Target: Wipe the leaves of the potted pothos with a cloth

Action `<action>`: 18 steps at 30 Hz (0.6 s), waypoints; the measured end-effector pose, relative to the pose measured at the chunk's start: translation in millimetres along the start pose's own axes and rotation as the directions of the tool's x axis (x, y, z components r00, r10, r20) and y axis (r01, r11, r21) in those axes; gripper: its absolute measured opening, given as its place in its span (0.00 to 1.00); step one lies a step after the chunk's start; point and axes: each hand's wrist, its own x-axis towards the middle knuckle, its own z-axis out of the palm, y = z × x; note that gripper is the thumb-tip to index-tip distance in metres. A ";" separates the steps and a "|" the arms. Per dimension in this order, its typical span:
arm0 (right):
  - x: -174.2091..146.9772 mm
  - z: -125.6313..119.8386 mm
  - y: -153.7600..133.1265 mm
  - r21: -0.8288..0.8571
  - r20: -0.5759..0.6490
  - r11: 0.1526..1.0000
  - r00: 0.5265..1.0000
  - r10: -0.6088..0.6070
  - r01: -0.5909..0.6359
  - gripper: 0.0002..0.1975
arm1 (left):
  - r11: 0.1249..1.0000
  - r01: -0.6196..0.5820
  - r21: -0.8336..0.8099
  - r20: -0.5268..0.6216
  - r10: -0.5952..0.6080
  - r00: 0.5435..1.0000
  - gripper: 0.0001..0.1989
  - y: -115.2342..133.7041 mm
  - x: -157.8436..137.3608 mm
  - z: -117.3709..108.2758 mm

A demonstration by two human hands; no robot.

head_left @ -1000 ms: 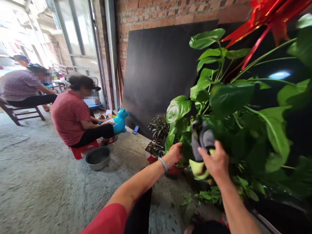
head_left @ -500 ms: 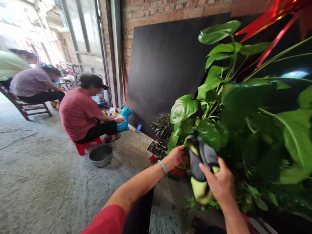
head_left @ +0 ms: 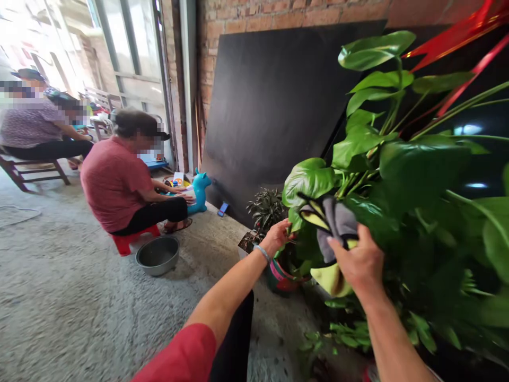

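Observation:
A large potted plant with broad glossy green leaves [head_left: 310, 180] fills the right side of the view. My left hand [head_left: 277, 239], with a pale bangle at the wrist, pinches the lower edge of a leaf [head_left: 295, 218] at the plant's near left. In my right hand [head_left: 361, 262] is a bunched grey and yellow cloth [head_left: 337, 220] with dark edging. The cloth is up against the foliage, just right of my left hand, and hides part of the leaves behind it. Below the leaves stands the plant's pot [head_left: 280, 276], partly covered.
A smaller dark-leaved plant [head_left: 265, 208] stands left of the pot. A dark panel [head_left: 274, 116] leans on the brick wall. On the concrete floor is a grey basin [head_left: 158, 255], beside a person [head_left: 113, 183] on a red stool [head_left: 123, 244] touching a blue animal toy [head_left: 201, 191].
My left hand has risen slightly and moved left to a leaf edge. The cloth has shifted up a little in my right hand. The view has turned slightly left-to-right.

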 end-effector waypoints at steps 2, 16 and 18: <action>-9.3 3.5 8.5 0.008 0.151 1.000 0.988 -0.012 0.011 0.32 | 0.999 -0.040 0.012 0.057 0.039 0.998 0.08 -1.7 -6.2 -2.2; -34.2 19.4 8.4 0.035 0.313 0.998 0.949 0.037 -0.050 0.35 | 0.998 -0.060 0.021 0.033 0.059 0.998 0.15 -25.7 -24.4 -14.4; -55.1 5.1 22.0 0.089 0.359 0.978 0.922 0.146 -0.189 0.35 | 0.998 -0.052 0.027 0.033 0.051 0.998 0.16 -26.7 -23.2 -24.4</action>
